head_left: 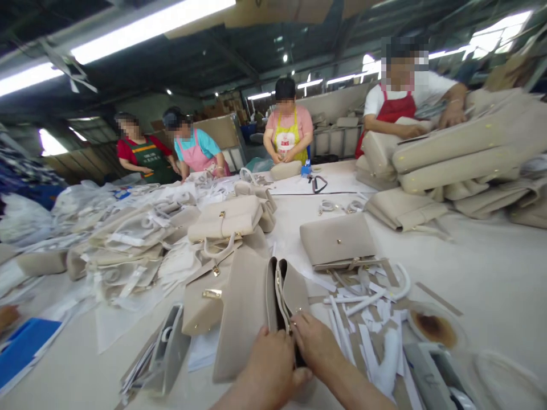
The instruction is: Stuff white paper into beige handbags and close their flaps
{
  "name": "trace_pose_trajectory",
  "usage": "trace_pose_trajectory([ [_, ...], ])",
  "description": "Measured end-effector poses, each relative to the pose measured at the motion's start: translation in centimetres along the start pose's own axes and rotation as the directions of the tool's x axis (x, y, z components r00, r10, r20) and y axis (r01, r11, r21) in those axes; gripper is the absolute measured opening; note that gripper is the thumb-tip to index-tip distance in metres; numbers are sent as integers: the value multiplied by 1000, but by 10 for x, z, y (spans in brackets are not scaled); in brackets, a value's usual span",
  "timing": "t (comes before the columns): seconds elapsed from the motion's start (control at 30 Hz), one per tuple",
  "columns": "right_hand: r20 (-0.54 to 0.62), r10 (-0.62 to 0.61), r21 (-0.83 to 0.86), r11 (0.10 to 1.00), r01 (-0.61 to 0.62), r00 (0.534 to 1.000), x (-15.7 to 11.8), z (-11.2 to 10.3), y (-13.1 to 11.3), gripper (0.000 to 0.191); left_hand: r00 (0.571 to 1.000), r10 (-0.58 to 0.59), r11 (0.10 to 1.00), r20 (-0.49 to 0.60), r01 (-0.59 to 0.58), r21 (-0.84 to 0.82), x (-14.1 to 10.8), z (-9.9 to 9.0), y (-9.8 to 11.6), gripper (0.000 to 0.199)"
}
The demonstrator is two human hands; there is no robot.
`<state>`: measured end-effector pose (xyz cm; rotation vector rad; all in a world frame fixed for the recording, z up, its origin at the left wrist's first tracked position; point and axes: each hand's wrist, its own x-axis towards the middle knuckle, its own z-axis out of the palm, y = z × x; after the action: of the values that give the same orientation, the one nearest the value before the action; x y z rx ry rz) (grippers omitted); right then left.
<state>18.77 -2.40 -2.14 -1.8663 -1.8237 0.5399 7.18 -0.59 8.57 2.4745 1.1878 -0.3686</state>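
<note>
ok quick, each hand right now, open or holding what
Left hand: closed, on the beige bag at its parted opening
Right hand: closed, fingers on the same bag's edge

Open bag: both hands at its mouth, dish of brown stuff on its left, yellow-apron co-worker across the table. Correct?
Wrong side: head view shows the dish of brown stuff to the right of the open bag. The rest holds: left hand and right hand at its mouth, yellow-apron co-worker across the table.

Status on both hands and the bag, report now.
Left hand and right hand on bag, at its opening. Bag open, dark inside. White scraps right of it; none across the opening.
</note>
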Motion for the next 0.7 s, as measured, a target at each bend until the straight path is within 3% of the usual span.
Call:
trace_pose_trajectory([
  [0.07, -50, -69, -95, 993, 64, 996, 7, -6, 1, 20, 992, -69, 995, -110, 60, -80, 6, 27, -5, 39],
  [0.17, -64, -226, -198, 958, 209, 972, 17, -20, -1, 12, 958, -131, 972, -256, 73, -224, 14, 52, -17, 43],
  [0.33, 7, -386, -277, 885, 373, 922, 24, -31, -11, 15, 946, -281, 916, -165, 213, -339, 23, 70, -40, 39],
  [0.5, -11, -357, -372, 869, 327, 934, 45, -24, -19, 16, 964, -194, 974, -181, 166, -155, 27, 71, -36, 40],
  [0.7, -133, -158, -362, 927, 100, 978, 108, -36, -4, 23, 965, -139, 990, -223, 134, -37, 24, 66, -20, 30],
])
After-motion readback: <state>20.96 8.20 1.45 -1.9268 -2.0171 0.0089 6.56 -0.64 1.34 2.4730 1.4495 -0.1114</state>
